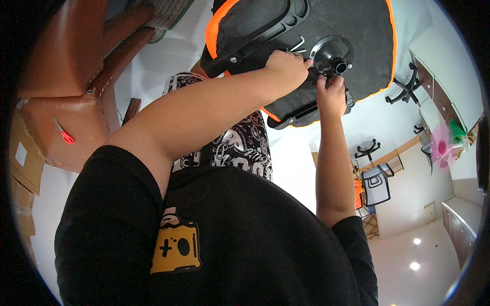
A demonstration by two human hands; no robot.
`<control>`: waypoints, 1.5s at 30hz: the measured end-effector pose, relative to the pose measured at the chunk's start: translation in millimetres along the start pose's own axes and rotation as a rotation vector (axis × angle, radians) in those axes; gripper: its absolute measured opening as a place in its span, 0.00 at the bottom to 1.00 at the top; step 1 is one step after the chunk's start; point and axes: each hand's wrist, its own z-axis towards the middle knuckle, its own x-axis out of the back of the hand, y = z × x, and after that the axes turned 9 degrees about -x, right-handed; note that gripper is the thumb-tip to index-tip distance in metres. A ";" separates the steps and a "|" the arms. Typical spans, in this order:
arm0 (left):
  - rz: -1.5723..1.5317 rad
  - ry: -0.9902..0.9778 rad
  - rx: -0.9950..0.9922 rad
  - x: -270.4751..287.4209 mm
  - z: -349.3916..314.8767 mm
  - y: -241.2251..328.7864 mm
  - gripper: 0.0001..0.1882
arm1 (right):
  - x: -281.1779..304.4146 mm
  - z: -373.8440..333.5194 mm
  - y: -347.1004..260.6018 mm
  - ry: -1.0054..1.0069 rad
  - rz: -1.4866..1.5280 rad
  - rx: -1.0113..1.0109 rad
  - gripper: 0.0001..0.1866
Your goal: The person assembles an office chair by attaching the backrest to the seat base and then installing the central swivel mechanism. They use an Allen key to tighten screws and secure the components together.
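An office chair seat, black with orange edging, is turned with its underside toward me. A round black mounting plate with a short central tube sits on it. My left hand is closed, and the bent ends of a silver hex key stick out above it. Its index finger reaches to the plate's left edge. Just below the plate, my right hand has its fingertips pinched at the rim; what they hold is hidden. Black armrest brackets are fixed beside the plate, with bolt heads showing.
To the left stands a brown leather armchair with red-handled scissors on it. Cardboard boxes lie beyond it. On the right are a black chair base, another chair and a cabinet.
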 end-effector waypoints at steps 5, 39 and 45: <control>0.013 0.016 -0.001 -1.7 -1.4 1.2 0.25 | -8.4 8.4 9.7 -0.179 0.214 -0.098 0.22; -0.164 0.488 0.105 28.9 20.7 -29.8 0.10 | -32.1 -17.1 -13.4 0.336 0.577 0.228 0.10; -0.095 0.448 0.159 30.2 16.8 -41.8 0.10 | -48.4 -62.8 -64.2 -0.056 0.503 0.652 0.15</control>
